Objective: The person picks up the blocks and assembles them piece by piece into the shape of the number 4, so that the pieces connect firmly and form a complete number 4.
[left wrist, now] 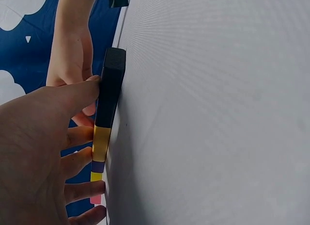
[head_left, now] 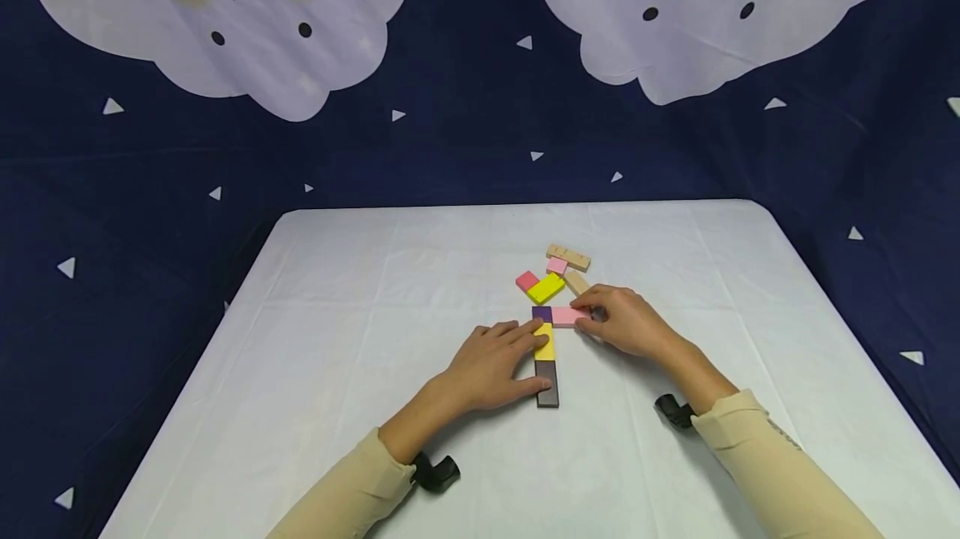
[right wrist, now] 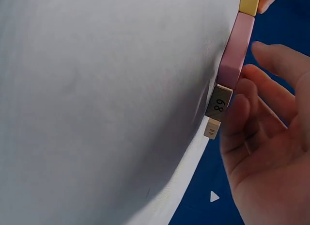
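Note:
On the white table a dark grey block (head_left: pixel 547 389), a yellow block (head_left: pixel 545 345) and a purple block (head_left: pixel 542 313) form a column. A pink block (head_left: pixel 566 316) extends right from the purple one. My left hand (head_left: pixel 491 366) lies along the column's left side, fingers spread, its thumb touching the dark grey block (left wrist: pixel 110 84) and fingertips on the yellow block (left wrist: pixel 100 142). My right hand (head_left: pixel 626 321) is at the pink block's right end, fingers bent; in the right wrist view its fingers (right wrist: pixel 237 113) are beside the pink block (right wrist: pixel 236 50) and a block marked 68 (right wrist: pixel 219 103).
Behind the column lie a red block (head_left: pixel 527 281), a bright yellow block (head_left: pixel 546 288), a small pink block (head_left: pixel 557 266) and wooden blocks (head_left: pixel 567 257). A dark blue cloth with clouds and triangles hangs behind the table (head_left: pixel 337 256).

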Tool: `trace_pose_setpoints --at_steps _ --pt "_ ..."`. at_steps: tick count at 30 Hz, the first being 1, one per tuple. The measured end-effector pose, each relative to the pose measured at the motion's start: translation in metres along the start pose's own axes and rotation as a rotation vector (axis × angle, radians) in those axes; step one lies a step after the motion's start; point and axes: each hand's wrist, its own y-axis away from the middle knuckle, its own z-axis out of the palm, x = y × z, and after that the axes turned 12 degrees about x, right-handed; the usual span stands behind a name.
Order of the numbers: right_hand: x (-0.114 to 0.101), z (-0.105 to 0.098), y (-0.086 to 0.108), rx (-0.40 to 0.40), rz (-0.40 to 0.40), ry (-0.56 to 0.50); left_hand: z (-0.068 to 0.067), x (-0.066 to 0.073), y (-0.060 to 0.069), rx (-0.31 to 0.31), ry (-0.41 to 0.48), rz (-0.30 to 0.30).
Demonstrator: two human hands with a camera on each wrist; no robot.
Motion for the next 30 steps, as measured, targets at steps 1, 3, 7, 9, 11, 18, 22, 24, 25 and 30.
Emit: trace_pose_setpoints --at_steps 1,3,7,9,11,18,22,24,25,30 --pt "0.0 -0.001 0.0 0.011 0.004 -0.009 0.0 0.0 0.0 0.0 0.001 -0.001" --pt "0.0 -0.002 0.0 0.041 0.024 -0.026 0.001 0.0 0.0 0.001 0.001 0.001" --pt "0.001 -0.006 -0.002 0.149 0.095 0.017 0.001 0.0 0.001 0.004 0.001 0.005" --pt "0.001 -0.007 -0.003 0.191 0.142 0.063 0.001 0.001 0.001 0.0 0.003 0.003" --pt "0.002 -0.008 -0.005 0.209 0.189 0.1 0.001 0.0 0.001 -0.004 0.005 -0.001" --pt "0.002 -0.009 -0.014 0.144 0.294 0.155 0.002 0.0 0.001 -0.002 -0.001 0.003" --pt "0.004 -0.005 -0.018 0.128 0.326 0.148 0.002 0.0 0.0 -0.009 0.0 0.004" --pt "0.004 -0.002 -0.02 0.131 0.326 0.148 0.002 0.0 0.0 -0.008 -0.002 0.002" --pt "0.003 -0.001 -0.021 0.134 0.323 0.15 0.002 0.0 0.0 -0.007 -0.004 -0.001" --pt "0.0 0.001 -0.023 0.156 0.311 0.182 0.001 -0.001 0.001 -0.002 0.002 -0.006"
